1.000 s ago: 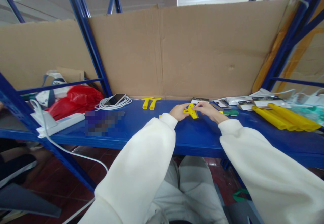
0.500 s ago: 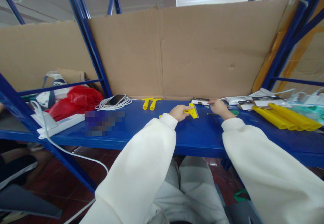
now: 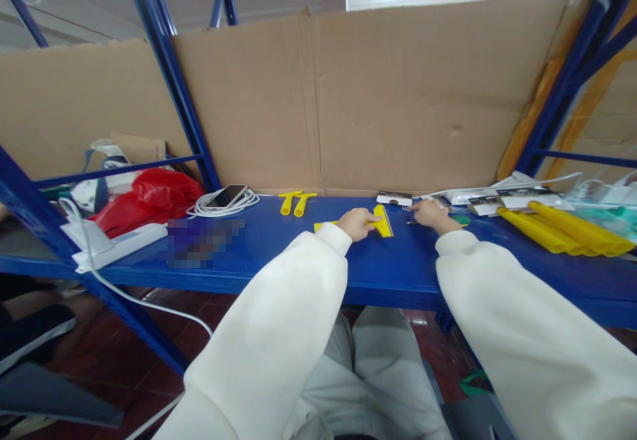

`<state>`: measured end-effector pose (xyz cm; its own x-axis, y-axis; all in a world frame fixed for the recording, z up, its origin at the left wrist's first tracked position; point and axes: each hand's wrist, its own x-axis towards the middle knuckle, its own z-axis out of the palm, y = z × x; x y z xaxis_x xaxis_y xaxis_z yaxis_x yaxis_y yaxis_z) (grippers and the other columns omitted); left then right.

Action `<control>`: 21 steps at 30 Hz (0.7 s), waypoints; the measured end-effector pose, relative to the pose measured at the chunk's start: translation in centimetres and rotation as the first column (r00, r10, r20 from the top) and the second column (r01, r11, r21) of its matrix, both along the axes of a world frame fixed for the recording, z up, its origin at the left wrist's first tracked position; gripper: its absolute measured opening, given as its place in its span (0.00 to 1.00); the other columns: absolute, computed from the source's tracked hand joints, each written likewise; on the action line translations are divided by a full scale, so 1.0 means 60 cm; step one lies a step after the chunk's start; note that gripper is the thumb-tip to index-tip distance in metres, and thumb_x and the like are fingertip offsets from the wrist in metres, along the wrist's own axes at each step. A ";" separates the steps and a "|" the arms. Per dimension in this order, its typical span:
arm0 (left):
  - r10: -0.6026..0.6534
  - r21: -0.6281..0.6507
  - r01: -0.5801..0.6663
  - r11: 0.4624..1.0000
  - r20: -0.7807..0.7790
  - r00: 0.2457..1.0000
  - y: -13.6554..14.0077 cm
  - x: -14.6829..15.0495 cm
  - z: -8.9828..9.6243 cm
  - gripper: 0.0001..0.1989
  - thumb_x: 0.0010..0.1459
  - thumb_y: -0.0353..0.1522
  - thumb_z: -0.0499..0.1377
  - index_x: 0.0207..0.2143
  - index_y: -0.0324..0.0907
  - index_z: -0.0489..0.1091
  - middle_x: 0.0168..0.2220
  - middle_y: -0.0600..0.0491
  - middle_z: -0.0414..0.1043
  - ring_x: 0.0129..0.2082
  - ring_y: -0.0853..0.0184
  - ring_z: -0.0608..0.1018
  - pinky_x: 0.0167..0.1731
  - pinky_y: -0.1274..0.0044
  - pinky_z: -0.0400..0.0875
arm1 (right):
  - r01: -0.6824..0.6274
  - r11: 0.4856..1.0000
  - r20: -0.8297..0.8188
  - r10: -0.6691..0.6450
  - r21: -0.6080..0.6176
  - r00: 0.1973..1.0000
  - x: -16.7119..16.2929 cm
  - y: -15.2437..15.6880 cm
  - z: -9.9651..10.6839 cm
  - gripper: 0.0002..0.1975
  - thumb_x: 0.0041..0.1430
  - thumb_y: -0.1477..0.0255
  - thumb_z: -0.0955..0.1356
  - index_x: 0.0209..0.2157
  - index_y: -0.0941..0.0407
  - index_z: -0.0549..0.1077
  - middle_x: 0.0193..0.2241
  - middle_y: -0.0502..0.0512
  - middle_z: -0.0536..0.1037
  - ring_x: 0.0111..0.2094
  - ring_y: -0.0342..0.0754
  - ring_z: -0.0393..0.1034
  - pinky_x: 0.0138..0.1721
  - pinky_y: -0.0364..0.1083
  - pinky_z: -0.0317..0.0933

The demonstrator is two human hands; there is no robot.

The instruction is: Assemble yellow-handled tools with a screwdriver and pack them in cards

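Observation:
My left hand [image 3: 357,223] grips a yellow scraper [image 3: 382,221] by its handle, just above the blue shelf. The scraper's wide head points right, with a thin pale blade along its edge. A yellow end shows to the left of the hand. To the right, my right hand [image 3: 432,214] is low over the shelf with its fingers pressed together; what they hold is too small to make out. Tiny metallic pieces [image 3: 405,208] lie by its fingertips, near a black-and-white packet [image 3: 394,198]. A thin dark tool [image 3: 413,223] lies partly under that hand.
Two yellow T-shaped handles [image 3: 300,205] lie at the back. Several yellow tubes [image 3: 572,229] rest at the right, beside more packets [image 3: 527,198]. On the left are a phone [image 3: 229,195] on a coiled white cable [image 3: 199,210], a red bag [image 3: 159,196] and a power strip [image 3: 124,244].
My left hand has moved slightly right and toward me with the scraper. My right hand's fingers have shifted slightly, lower and nearer the thin tool.

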<state>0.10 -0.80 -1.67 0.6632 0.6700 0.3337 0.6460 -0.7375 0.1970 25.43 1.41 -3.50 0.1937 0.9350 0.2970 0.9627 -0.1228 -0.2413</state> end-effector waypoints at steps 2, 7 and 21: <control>-0.009 -0.010 0.009 1.000 -0.009 1.000 -0.006 0.003 0.002 0.18 0.59 0.28 0.61 0.52 0.46 0.76 0.46 0.48 0.77 0.48 0.61 0.78 0.50 0.74 0.70 | 0.063 0.995 0.022 -0.062 -0.079 0.998 -0.009 -0.005 0.005 0.24 0.56 0.74 0.63 0.51 0.44 0.78 0.59 0.60 0.70 0.62 0.67 0.56 0.59 0.70 0.49; -0.015 -0.039 0.012 0.999 -0.072 0.997 -0.019 0.011 0.006 0.20 0.60 0.28 0.60 0.55 0.45 0.74 0.49 0.47 0.76 0.50 0.59 0.78 0.51 0.73 0.69 | 0.039 0.993 0.073 -0.031 -0.110 0.997 -0.023 -0.010 0.013 0.25 0.58 0.74 0.62 0.54 0.44 0.76 0.60 0.60 0.68 0.63 0.67 0.54 0.59 0.69 0.50; -0.013 -0.028 0.009 1.000 -0.120 0.993 -0.020 0.014 0.003 0.18 0.61 0.29 0.60 0.53 0.48 0.75 0.49 0.49 0.76 0.49 0.61 0.78 0.51 0.74 0.70 | 0.025 0.988 0.141 -0.003 -0.150 0.990 -0.038 -0.008 0.015 0.24 0.58 0.77 0.62 0.54 0.50 0.76 0.61 0.64 0.65 0.64 0.65 0.53 0.60 0.67 0.51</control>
<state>0.94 -1.98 -1.46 0.7046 0.6701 0.2335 0.6580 -0.7401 0.1386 23.13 0.94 -2.58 0.1736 0.9686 0.1779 0.9835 -0.1612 -0.0819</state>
